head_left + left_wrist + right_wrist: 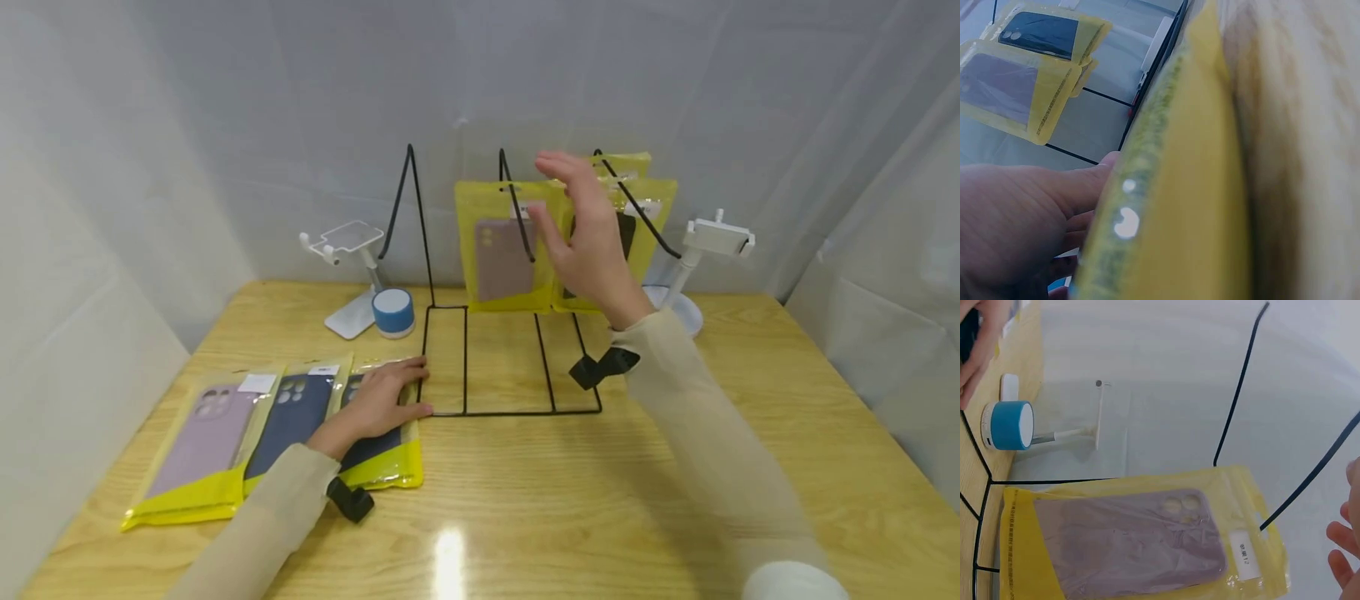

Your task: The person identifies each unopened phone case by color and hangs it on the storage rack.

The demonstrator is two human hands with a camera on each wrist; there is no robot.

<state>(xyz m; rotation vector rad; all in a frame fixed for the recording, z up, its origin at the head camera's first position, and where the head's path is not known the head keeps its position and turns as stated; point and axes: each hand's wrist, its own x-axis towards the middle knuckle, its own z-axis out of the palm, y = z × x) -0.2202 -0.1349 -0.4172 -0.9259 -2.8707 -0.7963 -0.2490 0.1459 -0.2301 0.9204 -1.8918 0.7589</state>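
Yellow-bagged phone case (378,433) lay left of the wire rack (510,358), left hand (375,406) resting flat on it; right hand (588,237) hovered with loose fingers. I'd pinch its top edge before lifting.

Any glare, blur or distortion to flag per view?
Head view: bright glare spot on the wooden table, right hand motion-blurred, table edges bowed by the wide lens. Left wrist view: yellow package too close and out of focus, with small specular dots, beside the left hand. Right wrist view: sharp, evenly lit; mauve phone case package clear.
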